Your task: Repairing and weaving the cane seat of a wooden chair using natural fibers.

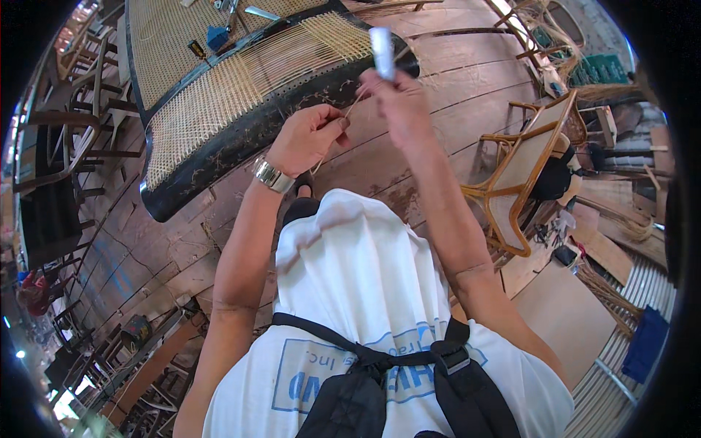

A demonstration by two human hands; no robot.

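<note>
Bright, edges bowed — right fingers blurred

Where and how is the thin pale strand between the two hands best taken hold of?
Probably on the bare span of the pale strand between the left hand and the right hand, with a fingertip pinch from the person's side. It looks too thin for a full grip, that stretch is uncovered, and the woven panel lies on the far side.
</note>
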